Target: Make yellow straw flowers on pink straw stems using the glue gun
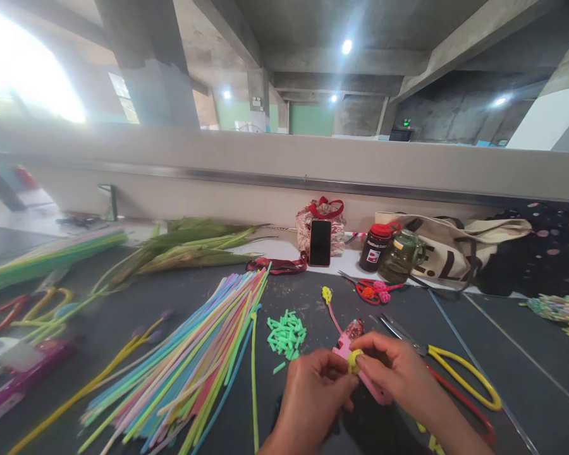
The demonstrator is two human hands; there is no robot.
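Pinching small yellow piece (353, 361) between fingertips of left hand (313, 387) and right hand (398, 370), low and right of centre, over table (301, 294). Looks light, soft, bendy; likely grippy rather than slippery, not brittle, but easy to crush. Take by opposite edges, light pinch. Can't tell exact shape, partly covered by fingers. Partly hiding pink object (375, 387) behind. Farther out, seeing loose green bits (287, 333) to left, then pink stem with yellow tip (332, 316).

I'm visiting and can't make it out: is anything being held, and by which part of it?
Yes, a yellow piece, held at its sides between the left grip and right grip; the exact contact points are partly hidden.
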